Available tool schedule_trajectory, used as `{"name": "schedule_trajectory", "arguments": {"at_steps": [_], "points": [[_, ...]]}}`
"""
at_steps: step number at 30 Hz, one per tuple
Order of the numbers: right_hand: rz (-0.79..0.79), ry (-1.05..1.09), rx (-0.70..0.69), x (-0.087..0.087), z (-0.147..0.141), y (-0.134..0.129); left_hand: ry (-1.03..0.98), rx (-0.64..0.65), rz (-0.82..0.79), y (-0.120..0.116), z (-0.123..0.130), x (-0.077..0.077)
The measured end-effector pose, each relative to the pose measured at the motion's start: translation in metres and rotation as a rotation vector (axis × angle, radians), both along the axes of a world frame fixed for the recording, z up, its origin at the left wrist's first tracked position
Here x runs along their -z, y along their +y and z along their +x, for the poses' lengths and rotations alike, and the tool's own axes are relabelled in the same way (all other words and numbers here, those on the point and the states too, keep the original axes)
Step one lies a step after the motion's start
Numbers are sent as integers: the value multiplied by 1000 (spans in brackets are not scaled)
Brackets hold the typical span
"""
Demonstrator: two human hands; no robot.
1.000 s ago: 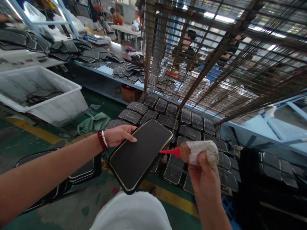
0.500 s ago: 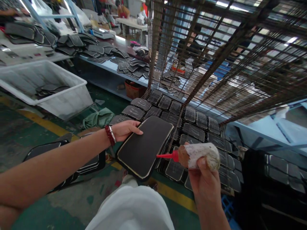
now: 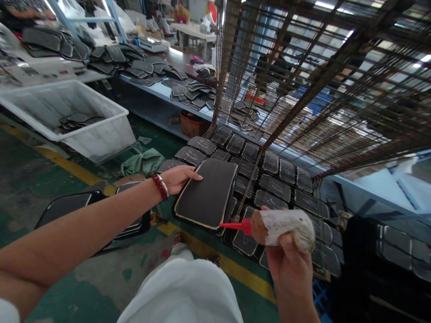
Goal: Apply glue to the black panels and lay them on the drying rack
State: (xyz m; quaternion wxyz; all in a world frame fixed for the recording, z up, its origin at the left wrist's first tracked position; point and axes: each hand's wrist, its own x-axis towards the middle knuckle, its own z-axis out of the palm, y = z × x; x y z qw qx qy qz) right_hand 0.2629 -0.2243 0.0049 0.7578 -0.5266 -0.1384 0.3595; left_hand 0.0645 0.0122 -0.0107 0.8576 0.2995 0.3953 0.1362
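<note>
1. Since a second ago the left hand [image 3: 178, 178] has carried the panel [image 3: 208, 193] away from the body and out over the rack's lowest shelf, so it now lies flatter above the small pads there; the right hand [image 3: 289, 264] has stayed put with the bottle.
2. Left hand: thumb on top of the panel's near left corner, the other fingers hidden beneath — a pinch at the edge. A red band [image 3: 160, 186] sits on that wrist.
3. Right hand: fingers wrapped tight round the bottle [image 3: 283, 225], which is sleeved in stained paper; its red nozzle [image 3: 232, 224] points left, just off the panel's near right corner.
4. Doing it well, as I judge it: hold the panel level by its edge, keep fingers off the pale rim, and keep the nozzle clear of the dark face.
5. Surroundings, left to right: a white tub [image 3: 72, 119] on the green floor [image 3: 33, 179] with yellow lines, a bench [image 3: 158, 89] heaped with dark pieces, then the wire rack [image 3: 303, 89] — its lowest shelf tiled with small pads [image 3: 269, 179].
</note>
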Motion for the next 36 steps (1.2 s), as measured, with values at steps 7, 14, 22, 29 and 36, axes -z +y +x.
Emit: {"name": "schedule_trajectory", "arguments": {"at_steps": [7,14,22,29,36], "points": [[49,-32,135,9,1,2,13,-215,-84,-6,2,6],[4,136,117,26,-35,13,40,-487,-147,-25,13,19],[78,198,70,7,4,41,-84,-329,-26,-63,29,17],[123,-144,134,14,36,60,-144,-129,-50,-80,44,2],[60,-144,-88,16,25,32,-107,-115,-26,-74,49,2]]}}
